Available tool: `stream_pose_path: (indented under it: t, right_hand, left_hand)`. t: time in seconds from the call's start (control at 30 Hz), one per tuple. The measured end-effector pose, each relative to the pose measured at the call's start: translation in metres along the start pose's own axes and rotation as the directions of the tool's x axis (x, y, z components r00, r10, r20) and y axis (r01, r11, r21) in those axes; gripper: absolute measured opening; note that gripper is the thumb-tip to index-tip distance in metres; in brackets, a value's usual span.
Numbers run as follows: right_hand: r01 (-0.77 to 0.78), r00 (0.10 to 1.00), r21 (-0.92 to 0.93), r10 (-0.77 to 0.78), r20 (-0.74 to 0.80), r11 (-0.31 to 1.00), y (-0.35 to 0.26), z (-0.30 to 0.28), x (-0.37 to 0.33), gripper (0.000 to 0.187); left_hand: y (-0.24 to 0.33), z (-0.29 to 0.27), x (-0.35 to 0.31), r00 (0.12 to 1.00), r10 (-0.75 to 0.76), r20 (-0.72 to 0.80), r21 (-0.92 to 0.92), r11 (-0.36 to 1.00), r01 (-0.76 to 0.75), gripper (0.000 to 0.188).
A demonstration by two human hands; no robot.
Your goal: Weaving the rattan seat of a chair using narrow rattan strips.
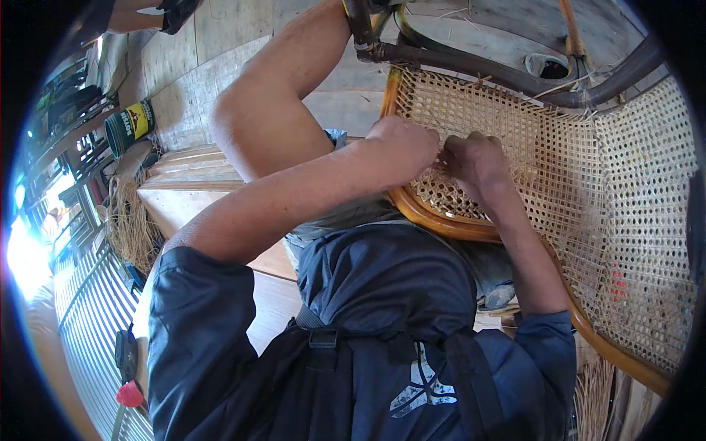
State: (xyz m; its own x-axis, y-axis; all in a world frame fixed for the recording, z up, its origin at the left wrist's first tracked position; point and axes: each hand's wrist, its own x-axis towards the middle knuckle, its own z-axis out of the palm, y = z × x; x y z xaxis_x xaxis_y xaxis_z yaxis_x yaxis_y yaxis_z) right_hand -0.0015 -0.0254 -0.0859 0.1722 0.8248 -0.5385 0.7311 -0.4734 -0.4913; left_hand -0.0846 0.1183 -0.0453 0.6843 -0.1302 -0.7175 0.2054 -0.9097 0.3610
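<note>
A chair with woven cane panels rests across my lap and to my right, edged by a glossy honey-brown rattan frame. Over its weave, near the left edge, my two hands work close together. My left hand is closed, its fingertips bent down at the cane. Just to the right, my right hand is also closed, thumb and fingers pinched at the same spot. Whatever thin piece lies between the fingers is too small to make out. Below the hands, part of the weave shows larger, looser openings.
Dark poles of the chair cross beyond the panel, with a pale round container behind. My bent left leg lies left of it. Farther left are a green-and-yellow can, loose fibre strands and a wooden bench.
</note>
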Motion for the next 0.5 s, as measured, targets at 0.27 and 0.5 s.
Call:
stream_pose_path:
  t: [0.27, 0.5]
  right_hand:
    - [0.365, 0.881, 0.171, -0.280, -0.381, 0.915, 0.002, -0.014, -0.008, 0.024]
    - [0.234, 0.924, 0.631, 0.033, -0.381, 0.740, 0.018, 0.026, 0.005, 0.025]
  left_hand:
    - [-0.014, -0.011, 0.024, 0.971, -0.181, 0.154, -0.123, 0.972, 0.201, 0.025]
    - [-0.017, -0.001, 0.030, 0.973, -0.148, 0.180, -0.116, 0.979, 0.170, 0.030]
